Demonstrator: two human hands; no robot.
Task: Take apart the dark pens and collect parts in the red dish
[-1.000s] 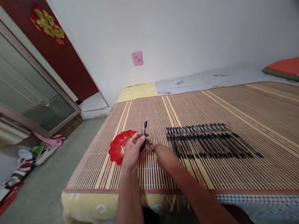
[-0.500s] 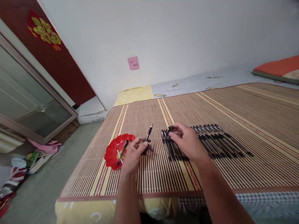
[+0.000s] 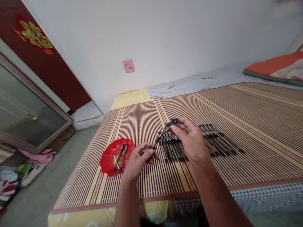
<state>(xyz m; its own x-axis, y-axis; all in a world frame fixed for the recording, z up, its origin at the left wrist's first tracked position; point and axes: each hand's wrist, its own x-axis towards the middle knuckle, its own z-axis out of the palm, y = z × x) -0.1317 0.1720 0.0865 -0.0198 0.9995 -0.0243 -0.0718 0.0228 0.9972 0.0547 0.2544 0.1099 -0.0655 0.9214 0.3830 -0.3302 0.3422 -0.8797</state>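
Between the fingers of my left hand [image 3: 141,157] is a black pen [image 3: 157,141], its tip slanting up to the right. My right hand [image 3: 189,135] pinches a dark pen cap [image 3: 170,125] right at the pen's tip; I cannot tell whether the tip is inside it. Beneath and beyond my right hand, several capped black pens [image 3: 219,140] lie side by side in a row on the striped mat. Left of my left hand rests a red scalloped plate [image 3: 106,157] holding two dark pens [image 3: 123,157] and a short white stick [image 3: 115,161].
The striped bamboo mat [image 3: 132,123] covers a bed against a white wall. A pink note [image 3: 128,66] is stuck on the wall. Folded orange bedding [image 3: 262,67] lies at the far right. A glass-panelled door [image 3: 30,107] and items on the floor are at the left.
My right hand has lifted the cap from above the row and brought it left to the pen's tip. The pen in my left hand now tilts further right.
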